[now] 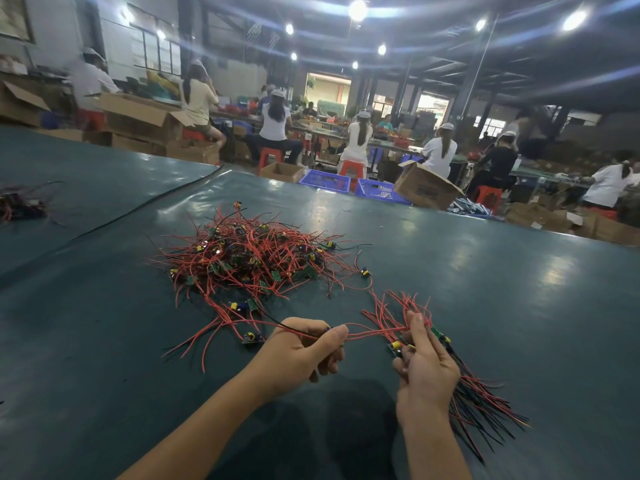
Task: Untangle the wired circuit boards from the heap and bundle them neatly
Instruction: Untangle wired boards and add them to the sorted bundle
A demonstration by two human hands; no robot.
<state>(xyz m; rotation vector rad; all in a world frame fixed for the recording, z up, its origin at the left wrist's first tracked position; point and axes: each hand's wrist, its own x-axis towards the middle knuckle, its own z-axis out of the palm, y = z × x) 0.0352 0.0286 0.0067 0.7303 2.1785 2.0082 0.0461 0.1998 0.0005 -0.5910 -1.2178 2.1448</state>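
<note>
Wired circuit boards, small green ones with yellow and blue parts and thin red and black leads, are listed below by where they lie on the largest item, a broad dark green sheet-covered surface [485, 289].

1. Main heap of tangled boards and wires [249, 258]: it rests on the surface ahead of us, left of centre, with red leads splaying out on every side.

2. Gathered bundle of boards and leads [481, 403]: our right hand holds it just above the surface. The long red and black leads fan out to the lower right, and shorter red ends stick up past the fingers.

3. Our left hand [298, 355]: thumb and forefinger pinch a few red and black leads, and the other fingers are curled beneath.

4. Our right hand [427, 372]: the fingers are wrapped round the bundle at its boards, with the forefinger raised straight along the leads.

5. Brown cardboard box [427, 188] and two blue plastic crates [325, 181]: they are beyond the far edge of the surface.

6. Second, smaller dark tangle of wires [20, 204]: it is at the far left, well apart from the main heap.

7. Taut red lead [374, 331]: it runs between our two hands.

8. Single loose board with a yellow part [252, 337]: it lies on the surface just left of our left hand, near the heap's near edge.
</note>
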